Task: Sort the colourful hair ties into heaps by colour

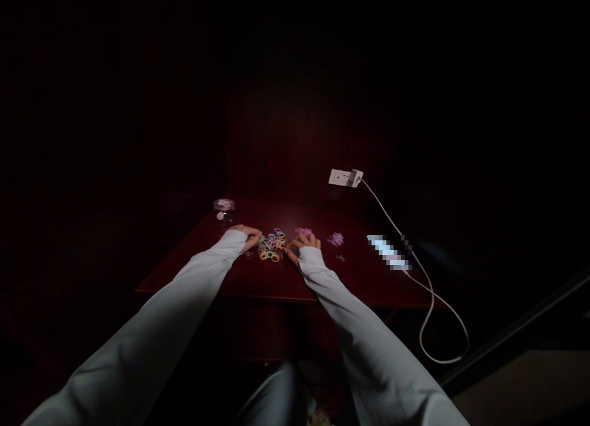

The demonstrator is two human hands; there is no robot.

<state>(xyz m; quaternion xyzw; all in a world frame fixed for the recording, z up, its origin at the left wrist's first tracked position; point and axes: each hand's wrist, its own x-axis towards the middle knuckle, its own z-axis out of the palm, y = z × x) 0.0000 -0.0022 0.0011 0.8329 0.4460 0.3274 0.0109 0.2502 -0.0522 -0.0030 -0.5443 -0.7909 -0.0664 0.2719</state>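
Note:
A pile of small coloured rings that look like hair ties [270, 248], in yellow, green, blue and pink, lies on the dark red table between my two hands. My left hand [250, 233] is at the pile's left edge, its fingers curled together; anything in them is too small to make out. At the right edge, my right hand [305, 244] rests low with thumb and fingers apart, the thumb side towards the rings. Just beyond it is a small pink heap [303, 231]. A purple heap [336, 238] lies farther right.
A clear jar [224, 209] with pale pink pieces stands at the table's back left. On the right lies a lit, pixelated device [388, 252], its white cable [433, 291] looping past the table edge up to a charger [355, 177] in the wall socket [339, 177]. Surroundings are very dark.

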